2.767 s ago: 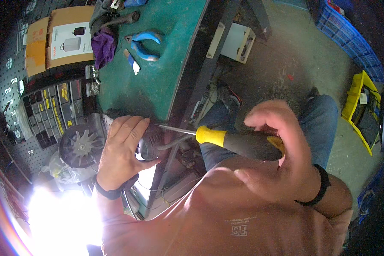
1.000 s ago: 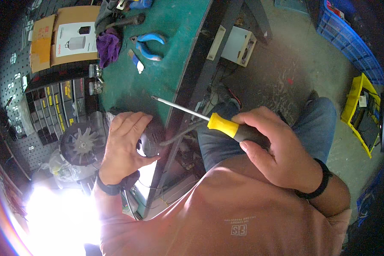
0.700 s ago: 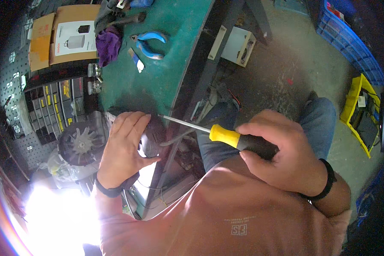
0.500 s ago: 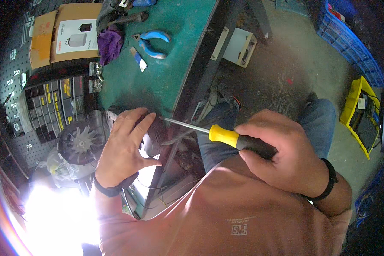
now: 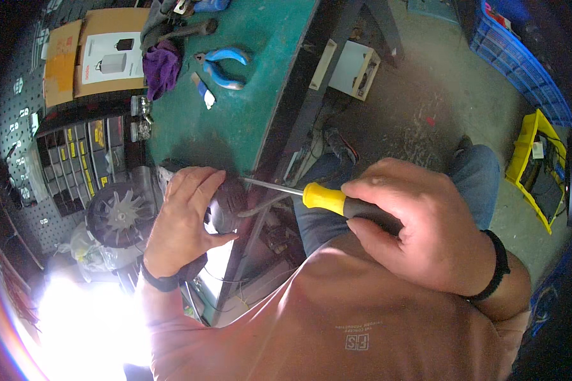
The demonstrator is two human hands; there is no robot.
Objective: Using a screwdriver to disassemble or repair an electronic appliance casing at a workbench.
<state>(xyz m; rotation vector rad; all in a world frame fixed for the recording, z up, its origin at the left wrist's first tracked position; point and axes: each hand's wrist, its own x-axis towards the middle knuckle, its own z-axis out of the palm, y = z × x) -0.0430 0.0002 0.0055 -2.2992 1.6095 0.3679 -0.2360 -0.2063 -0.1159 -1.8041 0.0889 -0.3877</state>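
My right hand (image 5: 419,222) is closed around the handle of a screwdriver (image 5: 324,197), yellow at the front and black behind. Its thin metal shaft points left, and the tip meets the end of a dark rounded device (image 5: 225,206) at the bench edge; whether it sits in a screw I cannot tell. My left hand (image 5: 184,222) grips that device from the left, fingers over its top and thumb along the near side. Most of the device is hidden under the hand. A dark cord (image 5: 264,204) runs out from it to the right.
On the green bench (image 5: 260,120) lie blue-handled pliers (image 5: 224,66), a small blue-and-white tool (image 5: 203,92) and a purple cloth (image 5: 162,70). A cardboard box (image 5: 111,57), drawer organizer (image 5: 79,159) and fan wheel (image 5: 121,214) stand left. Blue (image 5: 521,70) and yellow crates (image 5: 518,155) are at right.
My right hand and the screwdriver have shifted slightly left, with the tip still at the device. The left hand keeps its grip almost in place.
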